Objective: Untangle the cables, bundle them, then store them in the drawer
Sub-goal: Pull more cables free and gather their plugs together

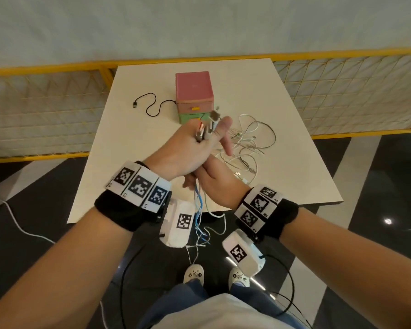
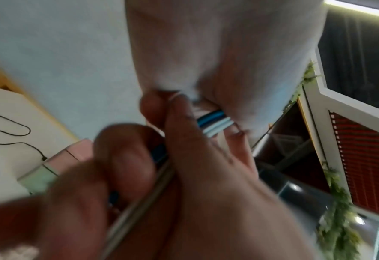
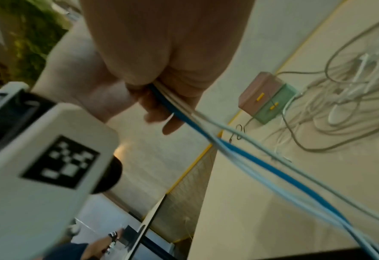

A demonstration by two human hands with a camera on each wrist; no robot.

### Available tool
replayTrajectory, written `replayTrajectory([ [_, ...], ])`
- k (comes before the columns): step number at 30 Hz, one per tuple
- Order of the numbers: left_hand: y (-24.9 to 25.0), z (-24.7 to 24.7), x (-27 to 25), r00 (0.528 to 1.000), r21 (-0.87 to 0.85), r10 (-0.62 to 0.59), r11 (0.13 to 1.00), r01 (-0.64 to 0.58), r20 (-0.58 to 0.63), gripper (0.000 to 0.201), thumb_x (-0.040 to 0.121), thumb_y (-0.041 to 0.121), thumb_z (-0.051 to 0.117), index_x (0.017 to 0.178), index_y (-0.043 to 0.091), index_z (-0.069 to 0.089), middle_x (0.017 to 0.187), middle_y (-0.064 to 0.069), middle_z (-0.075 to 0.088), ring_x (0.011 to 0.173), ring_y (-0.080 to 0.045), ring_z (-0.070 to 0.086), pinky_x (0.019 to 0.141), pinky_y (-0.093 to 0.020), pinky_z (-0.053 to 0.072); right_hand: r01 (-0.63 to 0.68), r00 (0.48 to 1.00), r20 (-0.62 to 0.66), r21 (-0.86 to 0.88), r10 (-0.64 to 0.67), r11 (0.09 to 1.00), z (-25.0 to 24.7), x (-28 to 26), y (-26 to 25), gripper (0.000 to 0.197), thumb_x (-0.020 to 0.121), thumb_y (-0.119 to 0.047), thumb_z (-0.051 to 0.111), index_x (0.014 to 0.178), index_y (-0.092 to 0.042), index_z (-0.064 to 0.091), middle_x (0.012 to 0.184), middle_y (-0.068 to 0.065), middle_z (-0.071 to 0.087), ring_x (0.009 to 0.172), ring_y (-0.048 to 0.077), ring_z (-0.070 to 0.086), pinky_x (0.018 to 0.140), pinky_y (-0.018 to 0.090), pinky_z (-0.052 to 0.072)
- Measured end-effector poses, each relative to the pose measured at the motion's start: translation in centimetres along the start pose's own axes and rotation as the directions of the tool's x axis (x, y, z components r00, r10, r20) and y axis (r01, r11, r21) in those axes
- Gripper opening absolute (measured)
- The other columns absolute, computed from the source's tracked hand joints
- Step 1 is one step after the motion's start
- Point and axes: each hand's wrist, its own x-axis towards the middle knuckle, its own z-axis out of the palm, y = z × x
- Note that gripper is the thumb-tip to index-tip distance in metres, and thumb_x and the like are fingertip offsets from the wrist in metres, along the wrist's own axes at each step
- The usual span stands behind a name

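Note:
My left hand (image 1: 197, 143) is raised over the white table (image 1: 294, 167) and grips a bundle of blue and white cables (image 1: 198, 210). Its metal plugs (image 1: 211, 122) stick up past the fingers. Just below, my right hand (image 1: 199, 178) curls round the same bundle, whose loose ends hang past the table's near edge. The right wrist view shows the bundle (image 3: 250, 158) leaving my right hand (image 3: 159, 98). A pink and green drawer box (image 1: 193, 91) stands behind, both drawers closed. A tangle of white cables (image 1: 247, 143) lies to its right.
A black cable (image 1: 152, 108) snakes on the table left of the drawer box. A yellow mesh fence (image 1: 354, 91) runs behind the table. A white cord (image 1: 22, 229) lies on the dark floor at the left. My shoes (image 1: 193, 274) are below the table's near edge.

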Motion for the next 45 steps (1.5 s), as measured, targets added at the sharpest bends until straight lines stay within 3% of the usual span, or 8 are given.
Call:
replayTrajectory([
  [3,0.3,-1.1,0.3,0.98,-0.21,0.042,0.974,-0.084,-0.197,0.053,0.105,0.04,0.028,0.06,0.018,0.046,0.058,-0.017,0.051,0.049,-0.021,0.059,0.059,-0.027,0.052,0.004,0.993,0.114,-0.2,0.019,0.98,-0.5,-0.6,1.8,0.013,0.101,-0.01,0.032,0.091,-0.015,0.038,0.072,-0.008,0.04,0.058,0.001,0.045,0.062,0.035,0.051],
  [7,1.6,-3.7,0.4,0.941,-0.563,-0.047,0.81,-0.16,-0.336,0.056,0.103,0.049,0.024,0.055,0.021,0.028,0.046,0.005,0.022,0.038,-0.013,0.015,0.041,-0.02,0.016,-0.146,0.956,0.167,-0.446,0.242,0.883,-2.1,-1.8,6.4,0.013,0.102,-0.025,0.032,0.105,-0.013,0.037,0.088,-0.006,0.058,0.078,-0.002,0.057,0.072,0.03,0.047],
  [13,2.3,-6.4,0.9,0.906,-0.623,-0.068,0.747,-0.232,-0.418,0.051,0.103,0.045,0.035,0.06,0.02,0.025,0.046,0.007,0.017,0.038,-0.01,0.011,0.04,-0.02,0.012,-0.214,0.875,0.254,-0.559,0.411,0.801,-2.7,-1.9,9.8,0.029,0.095,-0.032,0.049,0.119,-0.018,0.038,0.096,0.006,0.057,0.078,0.017,0.058,0.076,0.037,0.049],
  [18,0.0,-7.9,2.2,0.932,-0.608,-0.048,0.77,-0.195,-0.359,0.021,0.092,0.019,0.061,0.074,0.019,0.052,0.049,0.011,0.027,0.039,-0.005,0.02,0.039,-0.018,0.021,-0.137,0.752,0.285,-0.814,0.594,0.564,-6.5,-1.8,11.3,0.105,0.057,-0.04,0.085,0.143,-0.034,0.025,0.136,0.006,0.026,0.124,0.025,0.029,0.107,0.045,0.032],
  [22,-2.7,-5.6,3.6,0.977,-0.544,-0.105,0.839,-0.014,-0.187,0.036,0.103,0.031,0.043,0.084,0.01,0.064,0.045,0.011,0.024,0.038,-0.007,0.018,0.038,-0.018,0.019,-0.271,0.835,0.047,-0.831,0.548,0.486,-8.9,-0.1,11.1,0.061,0.073,-0.034,0.076,0.127,-0.035,0.048,0.124,0.006,0.026,0.117,0.026,0.031,0.104,0.048,0.038],
  [28,-5.6,-2.2,5.2,0.965,-0.42,-0.173,0.904,0.077,-0.196,0.054,0.103,0.043,0.035,0.058,0.014,0.037,0.056,-0.003,0.034,0.059,-0.023,0.044,0.066,-0.031,0.043,-0.385,0.685,-0.091,-0.887,0.722,0.253,-8.8,2.3,11.1,0.038,0.088,-0.014,0.051,0.125,-0.024,0.053,0.132,0.009,0.03,0.122,0.031,0.039,0.1,0.041,0.043],
  [41,-8.0,-1.5,6.3,0.928,-0.598,-0.289,0.796,0.096,-0.236,0.045,0.103,0.041,0.04,0.085,0.012,0.07,0.046,0.007,0.024,0.038,-0.009,0.015,0.039,-0.02,0.014,-0.538,0.685,-0.141,-0.759,0.715,0.366,-9.7,3.7,12.1,0.021,0.089,-0.005,0.049,0.101,-0.014,0.064,0.102,0.004,0.054,0.101,0.02,0.055,0.081,0.023,0.039],
  [45,-8.3,-1.0,6.3,0.893,-0.668,-0.344,0.741,0.069,-0.289,0.052,0.1,0.042,0.046,0.058,0.013,0.055,0.042,0.007,0.025,0.036,-0.008,0.017,0.04,-0.021,0.013,-0.6,0.745,-0.217,-0.631,0.63,0.492,-9.8,3.5,13.1,0.03,0.087,-0.004,0.053,0.11,-0.016,0.07,0.109,0.006,0.066,0.103,0.023,0.061,0.089,0.027,0.047],
])
